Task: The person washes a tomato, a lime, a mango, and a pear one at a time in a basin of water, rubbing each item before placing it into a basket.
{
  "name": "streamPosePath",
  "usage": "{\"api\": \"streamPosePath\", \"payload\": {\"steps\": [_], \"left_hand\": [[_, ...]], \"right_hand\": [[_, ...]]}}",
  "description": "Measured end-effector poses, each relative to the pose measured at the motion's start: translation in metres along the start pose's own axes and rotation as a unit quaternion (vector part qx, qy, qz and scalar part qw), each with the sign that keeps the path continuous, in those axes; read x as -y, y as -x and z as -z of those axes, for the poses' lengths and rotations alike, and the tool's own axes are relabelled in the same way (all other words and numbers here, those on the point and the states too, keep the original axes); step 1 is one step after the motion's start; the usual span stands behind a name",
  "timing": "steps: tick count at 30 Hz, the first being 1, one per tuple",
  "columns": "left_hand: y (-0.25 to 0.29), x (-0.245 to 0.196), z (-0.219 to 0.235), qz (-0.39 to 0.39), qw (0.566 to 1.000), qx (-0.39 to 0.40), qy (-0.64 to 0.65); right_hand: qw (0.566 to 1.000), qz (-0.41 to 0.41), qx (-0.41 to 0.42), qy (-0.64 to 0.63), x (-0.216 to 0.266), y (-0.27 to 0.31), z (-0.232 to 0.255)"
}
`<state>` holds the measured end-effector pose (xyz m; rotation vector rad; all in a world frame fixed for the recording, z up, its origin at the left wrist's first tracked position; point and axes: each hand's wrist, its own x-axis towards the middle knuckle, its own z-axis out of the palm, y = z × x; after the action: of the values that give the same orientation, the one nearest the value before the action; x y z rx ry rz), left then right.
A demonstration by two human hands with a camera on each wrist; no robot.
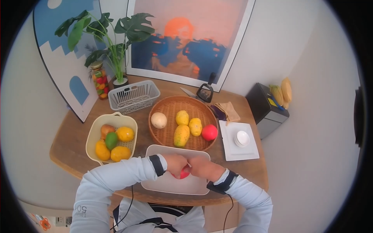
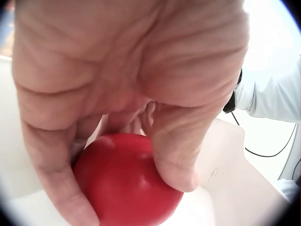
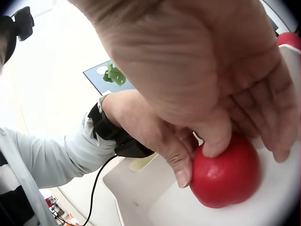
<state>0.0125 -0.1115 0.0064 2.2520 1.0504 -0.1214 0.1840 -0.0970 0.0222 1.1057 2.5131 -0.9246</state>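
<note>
A shiny red tomato [image 2: 127,183] is between my two hands, low over the off-white basin [image 1: 161,186]. My left hand [image 1: 175,163] grips it, the thumb on one side and fingers [image 2: 61,188] on the other in the left wrist view. From the other side my right hand [image 1: 205,167] holds it too; its thumb [image 3: 217,141] presses on the top, while the outer fingers [image 3: 277,127] reach down beside the tomato. In the head view the hands hide much of the tomato.
Behind the basin stands a round wicker basket [image 1: 155,134] with yellow fruit, a pale round one and another red one. A cream colander [image 1: 91,136] of produce is left, a white tray [image 1: 229,149] with small bowls right. A knife [image 1: 188,92] lies at the back.
</note>
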Motion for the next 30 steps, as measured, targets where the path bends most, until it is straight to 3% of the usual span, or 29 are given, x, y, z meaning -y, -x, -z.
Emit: {"api": "streamPosePath", "payload": {"steps": [2,4,8,10,13,14,16,17,19,23,28,30], "left_hand": [[-0.004,-0.003,0.002,0.021,0.999,0.030,-0.001],[-0.003,-0.013,0.013,0.054,0.995,0.087,-0.008],[-0.014,0.006,-0.010,0.003,0.997,0.069,-0.018],[-0.016,0.010,-0.014,-0.017,0.998,0.047,-0.026],[-0.007,0.006,-0.005,-0.008,1.000,0.003,-0.014],[-0.008,0.008,-0.003,0.021,0.999,0.026,0.021],[-0.013,0.010,0.000,0.077,0.990,0.071,0.091],[-0.013,0.009,0.000,0.053,0.994,0.059,0.069],[-0.008,0.003,0.004,0.004,0.999,0.034,0.025],[0.001,-0.013,0.007,0.029,0.993,0.111,0.016],[-0.003,-0.004,-0.002,0.016,0.991,0.124,0.055],[-0.001,0.003,-0.003,-0.016,0.997,0.053,0.058]], "right_hand": [[0.996,0.049,-0.051,-0.048,-0.009,0.000,-0.014],[0.992,0.063,-0.032,-0.102,-0.022,-0.009,-0.032],[0.985,0.081,-0.084,-0.125,-0.034,-0.018,-0.051],[0.988,0.060,-0.069,-0.127,-0.029,-0.015,-0.046],[0.981,0.070,-0.042,-0.174,-0.034,-0.017,-0.035],[0.977,0.080,-0.031,-0.197,-0.036,-0.018,-0.031],[0.993,0.047,-0.051,-0.098,-0.018,-0.004,-0.013],[0.996,0.030,-0.062,-0.048,-0.012,0.002,-0.008],[0.996,0.022,-0.051,-0.065,-0.021,-0.006,-0.023],[0.996,0.056,0.047,-0.054,-0.021,-0.005,-0.018],[0.998,0.020,0.040,-0.053,-0.003,0.007,-0.010],[0.997,0.033,0.001,-0.071,-0.005,0.006,-0.009]]}}
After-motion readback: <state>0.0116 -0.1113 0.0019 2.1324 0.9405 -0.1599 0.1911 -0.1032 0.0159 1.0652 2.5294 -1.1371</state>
